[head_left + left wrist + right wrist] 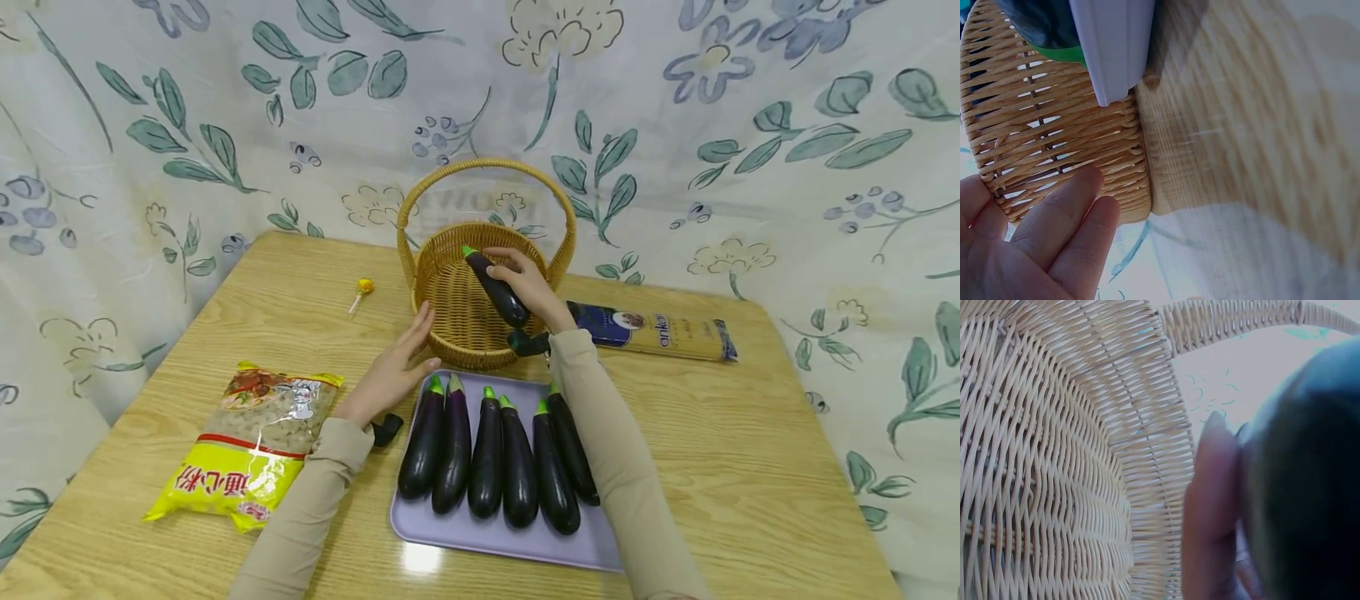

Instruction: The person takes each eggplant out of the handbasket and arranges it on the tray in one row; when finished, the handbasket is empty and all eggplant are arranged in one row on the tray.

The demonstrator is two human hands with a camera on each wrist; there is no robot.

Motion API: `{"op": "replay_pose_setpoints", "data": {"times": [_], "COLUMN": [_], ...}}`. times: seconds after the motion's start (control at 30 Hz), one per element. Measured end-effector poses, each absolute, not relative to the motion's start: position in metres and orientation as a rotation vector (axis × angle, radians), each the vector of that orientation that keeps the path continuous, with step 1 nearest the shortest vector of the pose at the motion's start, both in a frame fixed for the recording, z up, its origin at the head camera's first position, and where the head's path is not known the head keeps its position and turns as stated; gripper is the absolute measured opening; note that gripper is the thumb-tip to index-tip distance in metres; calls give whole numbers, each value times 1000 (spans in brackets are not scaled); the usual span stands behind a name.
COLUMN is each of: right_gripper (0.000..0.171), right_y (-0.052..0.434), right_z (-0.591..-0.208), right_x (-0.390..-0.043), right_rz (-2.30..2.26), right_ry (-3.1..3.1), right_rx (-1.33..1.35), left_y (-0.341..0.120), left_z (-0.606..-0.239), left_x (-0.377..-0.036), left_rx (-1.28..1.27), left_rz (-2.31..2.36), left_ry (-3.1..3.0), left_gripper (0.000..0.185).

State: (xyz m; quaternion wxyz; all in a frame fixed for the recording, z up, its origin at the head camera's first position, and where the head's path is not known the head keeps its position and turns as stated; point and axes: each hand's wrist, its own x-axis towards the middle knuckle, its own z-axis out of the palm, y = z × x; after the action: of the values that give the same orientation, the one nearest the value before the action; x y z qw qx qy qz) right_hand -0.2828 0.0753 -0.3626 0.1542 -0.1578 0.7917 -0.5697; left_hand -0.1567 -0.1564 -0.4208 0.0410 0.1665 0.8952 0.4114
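A wicker basket (450, 275) with a tall handle stands at the back of the wooden table. My right hand (528, 283) grips a dark purple eggplant (495, 287) over the basket's inside, green stem pointing to the back left. In the right wrist view the eggplant (1310, 487) fills the right side beside one finger (1210, 506), above the woven basket floor (1041, 487). My left hand (393, 367) rests with straight fingers against the basket's outer left wall (1066, 150). A lilac tray (517, 542) in front of the basket holds several eggplants (487, 446) side by side.
A yellow bag of pasta (251, 446) lies at the left front. A long blue and yellow packet (652, 331) lies right of the basket. A small yellow lollipop (362, 289) lies left of it. A floral cloth hangs behind the table.
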Motion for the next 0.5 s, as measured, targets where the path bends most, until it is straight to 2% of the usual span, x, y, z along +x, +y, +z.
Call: {"op": "replay_pose_setpoints", "data": {"times": [0.5], "right_gripper": [44], "right_y": [84], "right_z": [-348], "right_x": [-265], "right_rz": [-1848], "right_ry": [2169], "right_rx": [-547], "left_y": [-157], "left_z": [-420], "left_x": [-156], "left_rx": [523], "left_rz": [1244], "left_ry": [2760], "left_gripper": [72]}}
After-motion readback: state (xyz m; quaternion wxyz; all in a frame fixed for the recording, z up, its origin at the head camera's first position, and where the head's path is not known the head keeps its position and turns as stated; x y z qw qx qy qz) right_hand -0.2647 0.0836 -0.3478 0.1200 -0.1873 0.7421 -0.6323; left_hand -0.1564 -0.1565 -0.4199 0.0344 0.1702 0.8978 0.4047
